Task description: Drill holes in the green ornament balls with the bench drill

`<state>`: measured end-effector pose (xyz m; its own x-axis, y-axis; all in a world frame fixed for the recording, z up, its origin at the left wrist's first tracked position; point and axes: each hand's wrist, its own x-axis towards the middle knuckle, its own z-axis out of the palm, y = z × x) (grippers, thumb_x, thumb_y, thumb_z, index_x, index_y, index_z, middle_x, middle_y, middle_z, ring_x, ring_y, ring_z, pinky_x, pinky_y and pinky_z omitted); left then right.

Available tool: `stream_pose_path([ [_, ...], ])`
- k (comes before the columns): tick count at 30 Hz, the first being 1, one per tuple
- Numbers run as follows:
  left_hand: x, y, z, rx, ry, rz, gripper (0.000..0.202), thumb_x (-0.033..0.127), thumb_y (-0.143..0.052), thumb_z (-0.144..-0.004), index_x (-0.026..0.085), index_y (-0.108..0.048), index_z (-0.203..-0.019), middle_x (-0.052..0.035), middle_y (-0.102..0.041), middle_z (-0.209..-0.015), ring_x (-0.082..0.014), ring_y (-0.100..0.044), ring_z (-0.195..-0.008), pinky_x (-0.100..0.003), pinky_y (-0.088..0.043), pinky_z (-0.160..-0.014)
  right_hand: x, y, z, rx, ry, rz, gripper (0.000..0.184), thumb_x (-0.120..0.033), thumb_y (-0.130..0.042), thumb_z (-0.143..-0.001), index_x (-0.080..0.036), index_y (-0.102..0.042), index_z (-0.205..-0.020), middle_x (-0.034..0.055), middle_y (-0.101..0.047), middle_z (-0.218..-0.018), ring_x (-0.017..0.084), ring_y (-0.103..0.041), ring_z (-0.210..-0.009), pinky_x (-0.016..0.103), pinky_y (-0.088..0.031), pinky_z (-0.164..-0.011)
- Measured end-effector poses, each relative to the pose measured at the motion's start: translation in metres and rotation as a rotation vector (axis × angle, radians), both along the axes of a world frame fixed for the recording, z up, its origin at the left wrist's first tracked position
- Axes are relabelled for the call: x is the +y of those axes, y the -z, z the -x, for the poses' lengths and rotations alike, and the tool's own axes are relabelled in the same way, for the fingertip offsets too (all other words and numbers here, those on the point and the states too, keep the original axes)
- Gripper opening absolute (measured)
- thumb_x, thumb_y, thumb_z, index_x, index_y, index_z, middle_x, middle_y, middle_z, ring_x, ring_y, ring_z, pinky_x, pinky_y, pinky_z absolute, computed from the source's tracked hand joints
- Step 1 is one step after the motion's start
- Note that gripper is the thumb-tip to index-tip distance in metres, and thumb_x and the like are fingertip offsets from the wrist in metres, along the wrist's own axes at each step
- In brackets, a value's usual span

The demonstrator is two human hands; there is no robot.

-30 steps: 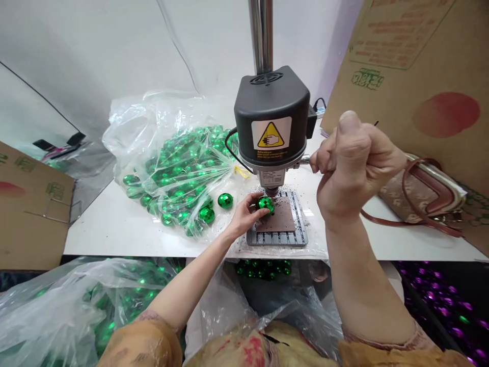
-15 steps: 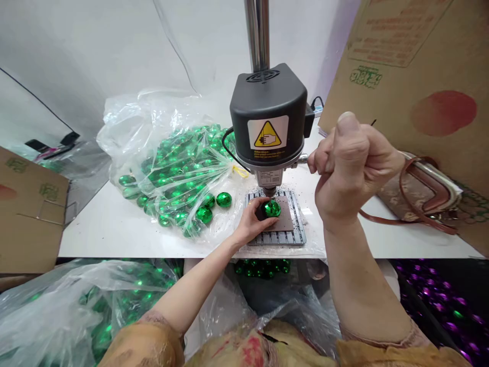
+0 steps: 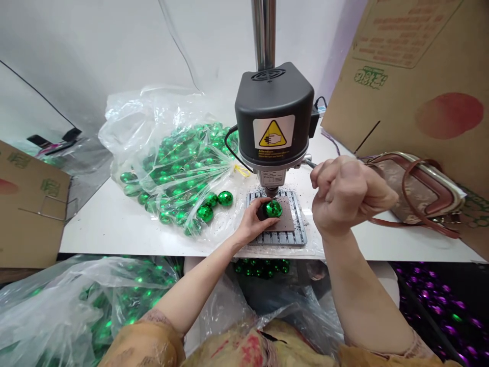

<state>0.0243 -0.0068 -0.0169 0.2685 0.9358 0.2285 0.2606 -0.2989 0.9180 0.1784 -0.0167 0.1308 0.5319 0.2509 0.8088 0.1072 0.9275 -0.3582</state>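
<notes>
Two hands were on the job: the left hand [image 3: 252, 225] had its grip closed around a green faceted ball [image 3: 274, 208], pinning it on the brown pad [image 3: 286, 223] of the ribbed base plate [image 3: 300, 233], right under the chuck [image 3: 271, 192]. The right hand [image 3: 346, 194] was a tight fist, grip wrapped around the lever [image 3: 310, 163] beside the black drill head [image 3: 273, 102]. Just left, a clear bag [image 3: 153, 127] of green balls slumped on the white tabletop [image 3: 110, 224], one loose ball [image 3: 225, 198] beside it; a brown purse [image 3: 418, 186] lay to the right.
</notes>
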Motion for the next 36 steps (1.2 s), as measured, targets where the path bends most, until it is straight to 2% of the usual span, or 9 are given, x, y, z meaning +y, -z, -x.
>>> stream_pose_path([
  [5, 0.001, 0.002, 0.0, -0.001, -0.002, -0.008, 0.056, 0.037, -0.083, -0.071, 0.019, -0.058, -0.118, -0.0095, -0.066, -0.119, -0.026, -0.062, -0.11, -0.042, -0.049, -0.099, 0.003, 0.009, -0.002, -0.031, 0.01, -0.102, 0.052, -0.021, -0.054, -0.086, -0.016, -0.019, -0.049, -0.0051, -0.024, -0.042, 0.002, -0.027, -0.038, 0.023, -0.025, -0.038],
  [8, 0.001, 0.002, 0.0, -0.014, 0.004, -0.004, 0.056, 0.037, -0.083, -0.071, 0.019, -0.058, -0.118, -0.0099, -0.066, -0.119, -0.0265, -0.062, -0.111, -0.042, -0.049, -0.098, 0.001, 0.013, -0.003, -0.073, 0.009, -0.137, 0.049, -0.018, -0.054, -0.085, -0.016, -0.02, -0.051, -0.0056, -0.023, -0.042, 0.002, -0.028, -0.039, 0.022, -0.03, -0.04],
  [16, 0.001, 0.004, 0.001, -0.014, 0.002, -0.034, 0.056, 0.04, -0.083, -0.071, 0.019, -0.059, -0.117, -0.0102, -0.066, -0.119, -0.0267, -0.062, -0.111, -0.042, -0.05, -0.097, 0.004, 0.019, -0.003, -0.079, 0.016, -0.178, 0.049, -0.012, -0.054, -0.083, -0.015, -0.015, -0.053, -0.0057, -0.023, -0.043, 0.001, -0.026, -0.039, 0.022, -0.031, -0.04],
  [23, 0.0, 0.004, -0.001, -0.055, 0.004, -0.024, 0.056, 0.041, -0.083, -0.07, 0.019, -0.059, -0.115, -0.0099, -0.067, -0.116, -0.0257, -0.064, -0.108, -0.04, -0.052, -0.095, 0.0, 0.036, -0.004, -0.1, 0.026, -0.16, 0.048, -0.009, -0.054, -0.08, -0.016, -0.016, -0.052, -0.0056, -0.028, -0.045, 0.003, -0.03, -0.04, 0.025, -0.035, -0.043],
  [26, 0.0, 0.003, -0.002, -0.05, 0.002, -0.018, 0.057, 0.04, -0.083, -0.07, 0.018, -0.059, -0.116, -0.0097, -0.068, -0.114, -0.0252, -0.064, -0.106, -0.041, -0.052, -0.094, -0.004, 0.023, -0.001, -0.072, 0.026, -0.095, 0.048, -0.014, -0.056, -0.082, -0.016, -0.019, -0.051, -0.006, -0.029, -0.045, 0.002, -0.03, -0.039, 0.025, -0.035, -0.042],
  [29, -0.002, -0.002, -0.003, -0.011, -0.05, -0.024, 0.056, 0.038, -0.084, -0.069, 0.018, -0.06, -0.116, -0.0088, -0.068, -0.111, -0.0248, -0.065, -0.104, -0.04, -0.052, -0.093, -0.004, -0.007, 0.002, -0.007, 0.027, 0.033, 0.046, -0.019, -0.054, -0.087, -0.017, -0.026, -0.05, -0.0061, -0.024, -0.045, 0.002, -0.028, -0.038, 0.023, -0.03, -0.04],
  [31, -0.007, -0.008, -0.003, 0.03, -0.12, -0.056, 0.053, 0.036, -0.084, -0.069, 0.019, -0.061, -0.113, -0.0082, -0.067, -0.111, -0.025, -0.064, -0.105, -0.04, -0.051, -0.093, -0.001, -0.026, 0.003, 0.044, 0.0, 0.145, 0.046, -0.021, -0.055, -0.087, -0.018, -0.029, -0.049, -0.006, -0.027, -0.042, 0.004, -0.031, -0.037, 0.025, -0.026, -0.038],
  [34, -0.027, -0.019, 0.002, 0.112, -0.196, -0.094, 0.047, 0.036, -0.083, -0.069, 0.02, -0.06, -0.106, -0.0066, -0.066, -0.105, -0.0243, -0.063, -0.101, -0.039, -0.051, -0.09, 0.005, -0.04, 0.003, 0.047, -0.007, 0.16, 0.045, -0.024, -0.058, -0.086, -0.019, -0.034, -0.048, -0.006, -0.031, -0.04, 0.005, -0.03, -0.036, 0.027, -0.025, -0.039],
  [36, -0.048, -0.026, 0.009, 0.218, -0.095, -0.093, 0.046, 0.041, -0.083, -0.069, 0.02, -0.06, -0.104, -0.0058, -0.065, -0.101, -0.0233, -0.062, -0.096, -0.037, -0.05, -0.085, 0.007, -0.04, 0.002, 0.038, -0.002, 0.155, 0.046, -0.027, -0.058, -0.086, -0.02, -0.034, -0.048, -0.0061, -0.033, -0.04, 0.005, -0.03, -0.036, 0.027, -0.025, -0.039],
])
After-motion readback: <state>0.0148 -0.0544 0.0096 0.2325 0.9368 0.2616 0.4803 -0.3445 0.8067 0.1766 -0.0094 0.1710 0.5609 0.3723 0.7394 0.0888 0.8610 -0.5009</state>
